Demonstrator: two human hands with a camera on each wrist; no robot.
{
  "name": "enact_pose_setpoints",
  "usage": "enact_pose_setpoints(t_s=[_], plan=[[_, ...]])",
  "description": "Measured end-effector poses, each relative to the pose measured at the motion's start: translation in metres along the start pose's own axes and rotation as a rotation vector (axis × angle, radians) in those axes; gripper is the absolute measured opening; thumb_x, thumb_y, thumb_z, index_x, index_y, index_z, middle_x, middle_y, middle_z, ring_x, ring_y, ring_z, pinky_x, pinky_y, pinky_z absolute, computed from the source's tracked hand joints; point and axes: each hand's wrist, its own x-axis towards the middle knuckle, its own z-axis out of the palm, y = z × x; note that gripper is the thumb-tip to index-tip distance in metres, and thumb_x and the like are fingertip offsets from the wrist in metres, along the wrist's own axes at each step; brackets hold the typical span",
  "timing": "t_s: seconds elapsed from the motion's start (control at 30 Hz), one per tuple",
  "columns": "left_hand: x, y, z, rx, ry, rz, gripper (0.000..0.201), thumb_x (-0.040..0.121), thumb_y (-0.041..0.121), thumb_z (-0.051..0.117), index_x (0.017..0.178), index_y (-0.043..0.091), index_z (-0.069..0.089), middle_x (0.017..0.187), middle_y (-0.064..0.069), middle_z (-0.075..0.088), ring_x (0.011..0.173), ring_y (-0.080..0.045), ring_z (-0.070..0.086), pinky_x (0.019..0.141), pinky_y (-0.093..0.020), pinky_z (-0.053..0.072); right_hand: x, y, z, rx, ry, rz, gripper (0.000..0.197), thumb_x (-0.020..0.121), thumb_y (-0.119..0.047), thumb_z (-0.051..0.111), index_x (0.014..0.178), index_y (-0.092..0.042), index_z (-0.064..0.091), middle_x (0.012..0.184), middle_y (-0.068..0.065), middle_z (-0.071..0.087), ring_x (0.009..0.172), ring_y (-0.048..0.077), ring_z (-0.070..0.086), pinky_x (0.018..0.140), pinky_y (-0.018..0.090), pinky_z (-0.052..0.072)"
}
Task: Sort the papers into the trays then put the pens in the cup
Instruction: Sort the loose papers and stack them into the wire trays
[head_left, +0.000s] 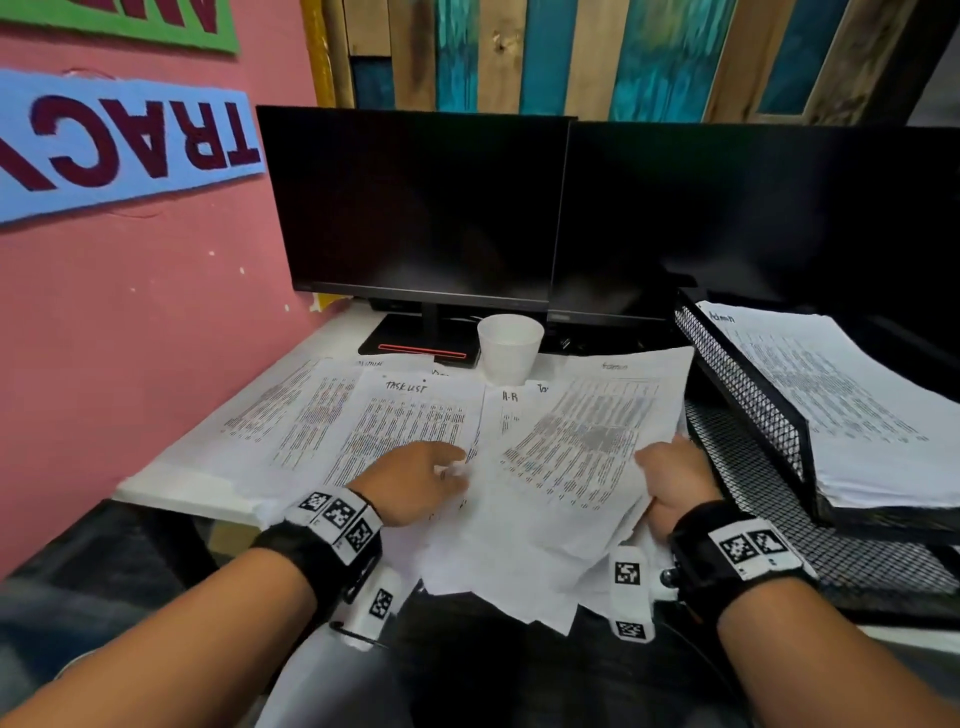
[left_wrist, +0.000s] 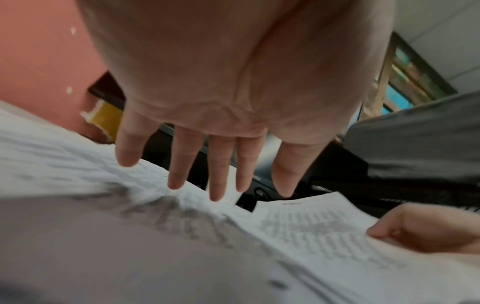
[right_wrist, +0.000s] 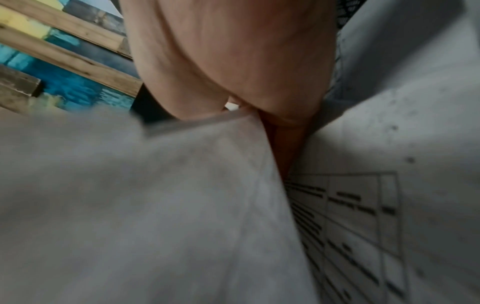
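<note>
Printed papers (head_left: 405, 421) lie spread over the white desk, one headed "TASK LIST". My left hand (head_left: 415, 480) hovers flat over them, fingers (left_wrist: 218, 179) straight and spread, tips close to the sheets. My right hand (head_left: 675, 480) grips the right edge of a bundle of papers (head_left: 582, 452), thumb on top; the same bundle shows in the left wrist view (left_wrist: 324, 230) and the right wrist view (right_wrist: 182, 205). A white cup (head_left: 509, 349) stands upright behind the papers. A black mesh tray stack (head_left: 748, 395) sits at the right, its upper tray holding papers (head_left: 841, 395). No pens are visible.
Two dark monitors (head_left: 415, 208) stand at the back of the desk, the left one's stand (head_left: 415, 343) just left of the cup. A pink wall (head_left: 130, 322) bounds the left side. The lower mesh tray (head_left: 769, 499) lies beside my right hand.
</note>
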Motion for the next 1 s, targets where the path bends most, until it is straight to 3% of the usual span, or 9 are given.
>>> enact_pose_setpoints(t_s=[0.2, 0.37, 0.47, 0.57, 0.63, 0.67, 0.73, 0.87, 1.0], plan=[[-0.002, -0.028, 0.009, 0.171, -0.031, -0.131, 0.111, 0.066, 0.063, 0.074, 0.161, 0.04, 0.023, 0.165, 0.007, 0.036, 0.146, -0.02, 0.043, 0.119, -0.045, 0.04, -0.014, -0.022, -0.012, 0.038, 0.016, 0.042, 0.033, 0.097, 0.011, 0.038, 0.116, 0.002, 0.063, 0.094, 0.016, 0.068, 0.073, 0.03, 0.064, 0.045, 0.023, 0.052], [0.0, -0.026, 0.012, 0.299, -0.057, -0.16, 0.133, 0.062, 0.07, 0.079, 0.164, 0.037, 0.001, 0.172, 0.005, 0.017, 0.156, -0.022, 0.024, 0.123, -0.056, 0.027, -0.014, -0.022, -0.014, -0.012, -0.003, 0.053, 0.035, 0.098, 0.01, 0.039, 0.12, -0.003, 0.064, 0.088, 0.012, 0.066, 0.072, 0.029, 0.063, 0.057, 0.029, 0.048], [0.003, -0.025, 0.009, 0.208, -0.02, -0.158, 0.124, 0.069, 0.05, 0.082, 0.164, 0.036, 0.004, 0.169, 0.002, 0.028, 0.149, -0.025, 0.039, 0.119, -0.052, 0.038, -0.013, -0.02, -0.014, -0.031, -0.014, 0.057, 0.037, 0.097, 0.01, 0.04, 0.122, -0.003, 0.065, 0.093, 0.016, 0.068, 0.074, 0.031, 0.065, 0.063, 0.032, 0.054], [-0.001, -0.023, 0.007, 0.129, 0.053, -0.147, 0.078, 0.088, 0.022, 0.071, 0.157, 0.026, 0.036, 0.14, -0.005, 0.064, 0.105, -0.018, 0.067, 0.084, -0.028, 0.056, -0.014, -0.02, -0.015, -0.011, -0.023, 0.067, 0.037, 0.096, 0.011, 0.04, 0.122, -0.001, 0.064, 0.101, 0.022, 0.07, 0.078, 0.034, 0.067, 0.07, 0.037, 0.056], [-0.003, -0.021, -0.001, 0.128, 0.148, -0.148, 0.02, 0.097, 0.016, 0.06, 0.113, 0.02, 0.07, 0.093, -0.002, 0.074, 0.072, -0.014, 0.065, 0.056, -0.022, 0.049, -0.015, -0.019, -0.014, -0.011, -0.028, 0.081, 0.033, 0.096, 0.011, 0.041, 0.115, -0.003, 0.065, 0.1, 0.022, 0.071, 0.082, 0.037, 0.07, 0.079, 0.049, 0.06], [-0.005, -0.021, -0.006, 0.128, 0.193, -0.144, 0.018, 0.099, 0.016, 0.056, 0.087, 0.019, 0.068, 0.073, 0.001, 0.066, 0.06, -0.014, 0.059, 0.051, -0.022, 0.043, -0.016, -0.019, -0.014, -0.007, -0.036, 0.083, 0.031, 0.096, 0.01, 0.042, 0.109, -0.005, 0.066, 0.1, 0.023, 0.071, 0.085, 0.04, 0.071, 0.086, 0.056, 0.059], [-0.01, -0.017, -0.016, 0.09, 0.258, -0.137, 0.037, 0.104, 0.02, 0.049, 0.068, 0.019, 0.052, 0.06, 0.002, 0.053, 0.052, -0.016, 0.048, 0.052, -0.025, 0.037, -0.017, -0.017, -0.011, 0.02, -0.059, 0.088, 0.033, 0.096, 0.009, 0.044, 0.104, -0.01, 0.069, 0.104, 0.024, 0.074, 0.093, 0.045, 0.072, 0.094, 0.065, 0.056], [-0.021, 0.011, -0.021, -0.068, 0.324, 0.002, 0.028, 0.108, 0.033, 0.045, 0.087, 0.02, 0.058, 0.078, -0.003, 0.065, 0.077, -0.025, 0.065, 0.076, -0.034, 0.051, -0.022, -0.011, 0.002, 0.082, -0.099, 0.107, 0.033, 0.099, 0.008, 0.043, 0.109, -0.008, 0.069, 0.104, 0.022, 0.075, 0.097, 0.042, 0.072, 0.097, 0.06, 0.055], [-0.017, 0.052, 0.001, -0.07, 0.198, 0.136, 0.025, 0.109, 0.036, 0.044, 0.093, 0.024, 0.058, 0.087, 0.004, 0.057, 0.081, -0.019, 0.054, 0.074, -0.03, 0.043, -0.028, -0.005, 0.014, 0.131, -0.135, 0.123, 0.028, 0.102, -0.001, 0.048, 0.119, -0.007, 0.069, 0.11, 0.023, 0.076, 0.102, 0.043, 0.073, 0.099, 0.062, 0.055]])
